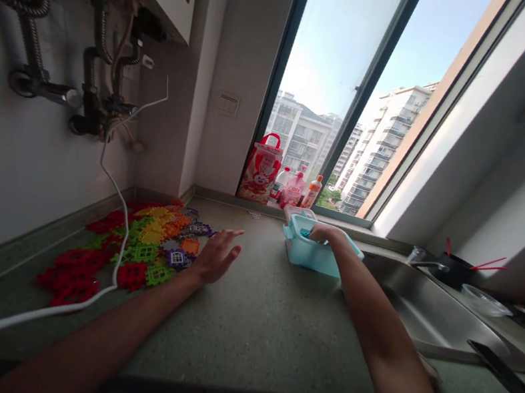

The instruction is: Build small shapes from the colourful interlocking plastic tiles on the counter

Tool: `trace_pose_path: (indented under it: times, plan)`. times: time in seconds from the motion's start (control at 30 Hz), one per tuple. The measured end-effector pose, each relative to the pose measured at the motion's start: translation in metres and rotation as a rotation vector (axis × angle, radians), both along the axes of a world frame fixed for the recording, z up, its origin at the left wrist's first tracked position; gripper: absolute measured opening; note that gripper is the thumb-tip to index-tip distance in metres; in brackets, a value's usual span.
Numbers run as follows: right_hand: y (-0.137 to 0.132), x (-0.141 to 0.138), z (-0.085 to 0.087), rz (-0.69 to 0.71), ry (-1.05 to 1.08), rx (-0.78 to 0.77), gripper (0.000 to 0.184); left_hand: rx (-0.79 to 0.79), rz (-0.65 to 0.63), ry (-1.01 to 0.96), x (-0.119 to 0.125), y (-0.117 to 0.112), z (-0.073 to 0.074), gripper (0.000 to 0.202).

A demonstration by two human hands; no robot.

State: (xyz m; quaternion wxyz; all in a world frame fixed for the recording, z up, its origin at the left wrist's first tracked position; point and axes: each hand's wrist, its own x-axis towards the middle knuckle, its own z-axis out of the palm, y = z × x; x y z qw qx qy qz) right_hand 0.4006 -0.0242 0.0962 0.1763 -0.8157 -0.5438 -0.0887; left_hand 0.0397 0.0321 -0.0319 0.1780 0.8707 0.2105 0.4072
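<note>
Meanwhile, the left grip [216,257] is spread just beside colourful plastic interlocking tiles [152,232]; the right grip [325,235] curls into a pale-blue plastic box [310,259] on the speckled green worktop [261,318], any pinch unclear.

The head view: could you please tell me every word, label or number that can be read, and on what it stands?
Nothing can be read for certain.
Red and white carrier bag: printing too blurred to read.
Pink bottle: label too blurred to read.
Orange bottle: label too small to read.

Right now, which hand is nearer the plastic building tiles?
Left. The left hand is just beside the tiles; the right hand is farther off, at a teal box.
</note>
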Motion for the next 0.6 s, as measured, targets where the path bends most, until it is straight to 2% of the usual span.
trace_pose_path:
  times: [0.1, 0.2, 0.27, 0.37, 0.47, 0.53, 0.6]
  plan:
    - [0.007, 0.002, 0.003, 0.057, 0.159, -0.199, 0.029, 0.012, 0.000, 0.006, 0.001, 0.002, -0.003, 0.059]
    - [0.003, 0.012, 0.020, 0.104, 0.275, -0.283, 0.040, 0.015, -0.006, 0.029, 0.001, 0.004, -0.004, 0.060]
    - [-0.012, 0.026, 0.034, 0.131, 0.318, -0.260, 0.047, 0.024, -0.009, 0.039, 0.001, 0.004, -0.003, 0.061]
    - [-0.062, 0.055, 0.045, 0.172, 0.314, -0.097, 0.053, 0.044, -0.019, 0.051, 0.003, 0.005, -0.002, 0.061]
    - [-0.128, 0.088, 0.030, 0.179, 0.300, 0.139, 0.053, 0.060, -0.028, 0.078, 0.005, 0.004, -0.001, 0.060]
    - [-0.167, 0.107, 0.007, 0.084, 0.326, 0.186, 0.055, 0.075, -0.030, 0.107, 0.006, 0.003, -0.001, 0.060]
    - [-0.191, 0.120, -0.020, -0.044, 0.358, 0.182, 0.059, 0.091, -0.030, 0.141, 0.006, 0.001, 0.000, 0.061]
